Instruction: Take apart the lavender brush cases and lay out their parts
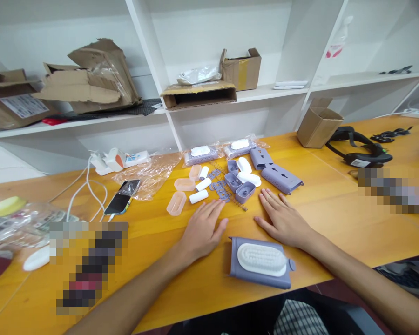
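My left hand (pixel 203 230) lies flat on the wooden table, fingers stretched toward white rollers (pixel 199 197) and small purple plastic clips (pixel 219 185). My right hand (pixel 282 218) also rests flat, its fingertips just short of a purple perforated housing (pixel 282 177). Neither holds anything. Close to me, between my forearms, sits a purple case with a white bristled oval brush (pixel 262 259) on top. Beyond my hands are clear peach cups (pixel 176 203), small purple cups (pixel 245 191), metal springs (pixel 240 204) and white oval brush pieces (pixel 249 179).
Two bagged purple units (pixel 200 154) stand at the back. On the left are a phone (pixel 122 197), white cables, a power strip (pixel 136 159) and plastic film (pixel 150 174). A cardboard box (pixel 319 123) and black headset (pixel 359 146) stand right. White shelves with boxes rise behind.
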{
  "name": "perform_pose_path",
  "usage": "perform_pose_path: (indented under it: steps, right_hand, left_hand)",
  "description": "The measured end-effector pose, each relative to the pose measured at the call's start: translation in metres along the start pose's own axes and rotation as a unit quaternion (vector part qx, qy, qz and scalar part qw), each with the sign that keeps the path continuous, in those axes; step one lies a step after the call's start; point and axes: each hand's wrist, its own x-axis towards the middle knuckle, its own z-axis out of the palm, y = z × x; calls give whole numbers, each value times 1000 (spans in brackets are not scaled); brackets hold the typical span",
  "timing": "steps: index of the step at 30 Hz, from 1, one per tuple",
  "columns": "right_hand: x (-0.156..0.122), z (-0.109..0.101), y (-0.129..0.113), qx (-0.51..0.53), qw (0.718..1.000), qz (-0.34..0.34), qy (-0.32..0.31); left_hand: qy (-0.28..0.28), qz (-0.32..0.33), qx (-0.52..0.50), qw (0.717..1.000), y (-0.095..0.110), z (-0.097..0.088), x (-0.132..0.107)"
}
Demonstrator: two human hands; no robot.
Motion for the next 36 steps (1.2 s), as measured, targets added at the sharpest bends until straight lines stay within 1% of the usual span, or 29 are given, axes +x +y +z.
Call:
perform_pose_path:
  steps: [2,3,5,7,8,9,11,14,17,19,21,22,24,26,27,28,32,36]
  right_hand:
    - [1,-2,0,3,1000,0,-2]
    - [1,-2,0,5,1000,0,-5]
    - [1,-3,0,7,1000,0,-7]
    - [1,-3,0,9,1000,1,-4]
    - [1,-3,0,11,1000,1,-1]
    - [0,-3,0,13,1000,0,1]
    - [0,-3,-1,16,1000,0,1]
    - [1,-5,-2,17,1000,5,-6]
    - [3,-9,-1,24,1000,13,-9]
    - [5,-14,1,45,999,14,3]
    - [6,-21,3,103,994,4,34]
    - [6,-25,4,150,987,-14,52]
    - [5,-33,4,259,960,-80,72]
    - [4,-39,1,340,926,-155,62]
    - [3,-40,-1,359,914,-180,50]
    - [2,-41,-4,366,909,-194,39]
    - [1,-41,-9,370,908,-194,20]
    - [1,-43,-9,396,897,-195,20]
  left_hand:
    - [38,36,-69,996,2,-7,-2]
    - [41,70,-100,992,4,-10,-3]
    - [16,161,-152,975,9,-16,-4]
    - [-15,251,-191,949,15,-18,-6]
    - [-24,285,-203,937,18,-17,-6]
    - [-29,309,-207,928,21,-15,-6]
    - [-36,332,-193,923,25,-10,-6]
    - [-48,323,-166,931,26,-3,-6]
    - [-53,285,-170,942,21,-1,-5]
    - [-53,251,-178,950,16,-3,-4]
    - [-59,208,-180,960,12,-6,-2]
    - [-63,185,-180,964,11,-7,-1]
    - [-70,151,-183,969,9,-8,1]
    - [-67,142,-187,970,9,-8,2]
    - [-62,143,-187,970,8,-7,2]
    - [-55,145,-185,970,8,-7,2]
    - [-39,153,-179,971,8,-4,1]
    - [-40,143,-182,972,8,-4,1]
